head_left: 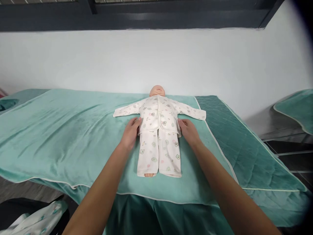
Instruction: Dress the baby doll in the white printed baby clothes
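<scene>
A baby doll (157, 90) lies on its back, with its head toward the wall. It wears a white long-sleeved baby shirt (156, 112) with small printed animals, its sleeves spread out to both sides. Below are matching baby trousers (148, 151); toes show at the left cuff, while the right cuff hides the other foot. My left hand (131, 133) is closed on the shirt's left side edge near the hem. On the opposite side edge, my right hand (189, 132) grips the shirt in the same way. Fingertips of both hands are partly hidden by the cloth.
Under the doll a light green blanket (73, 130) covers the bed. A darker quilted cover (239, 147) shows on the right. Behind stands a white wall (97, 62). White patterned cloth (39, 220) lies at the lower left, and a metal frame (293, 153) is at the right.
</scene>
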`<state>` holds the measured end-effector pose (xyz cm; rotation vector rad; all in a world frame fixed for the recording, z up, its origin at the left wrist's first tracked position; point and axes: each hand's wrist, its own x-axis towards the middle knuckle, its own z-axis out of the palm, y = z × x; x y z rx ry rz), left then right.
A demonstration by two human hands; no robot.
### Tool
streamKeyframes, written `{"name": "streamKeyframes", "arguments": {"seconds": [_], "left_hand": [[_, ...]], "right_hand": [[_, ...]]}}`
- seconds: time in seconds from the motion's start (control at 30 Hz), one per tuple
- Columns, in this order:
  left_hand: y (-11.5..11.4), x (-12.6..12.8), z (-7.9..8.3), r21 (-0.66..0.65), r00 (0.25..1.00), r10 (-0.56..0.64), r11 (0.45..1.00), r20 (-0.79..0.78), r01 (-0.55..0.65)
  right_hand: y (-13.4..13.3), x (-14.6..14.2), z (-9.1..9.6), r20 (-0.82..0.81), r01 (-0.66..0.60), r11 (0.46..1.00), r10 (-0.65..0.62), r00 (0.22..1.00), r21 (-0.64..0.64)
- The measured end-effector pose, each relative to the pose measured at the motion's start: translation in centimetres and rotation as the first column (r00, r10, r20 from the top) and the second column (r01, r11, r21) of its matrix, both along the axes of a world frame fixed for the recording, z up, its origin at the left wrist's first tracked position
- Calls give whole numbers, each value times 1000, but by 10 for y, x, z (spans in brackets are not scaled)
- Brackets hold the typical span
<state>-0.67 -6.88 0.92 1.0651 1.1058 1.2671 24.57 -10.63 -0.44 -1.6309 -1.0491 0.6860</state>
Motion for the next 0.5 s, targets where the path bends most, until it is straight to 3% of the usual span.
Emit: {"name": "streamKeyframes", "arguments": {"seconds": [0.13, 0.3, 0.5], "left_hand": [[17, 13, 6, -75, 980, -155, 983, 122, 165], [27, 18, 13, -56, 977, -142, 987, 158, 153], [45, 27, 15, -45, 965, -172, 982, 198, 184]], "right_hand": [[23, -9, -1, 41, -46, 998, 47, 998, -32], [33, -14, -4, -116, -72, 997, 72, 991, 4], [53, -11, 1, -84, -24, 999, 28, 996, 46]]}}
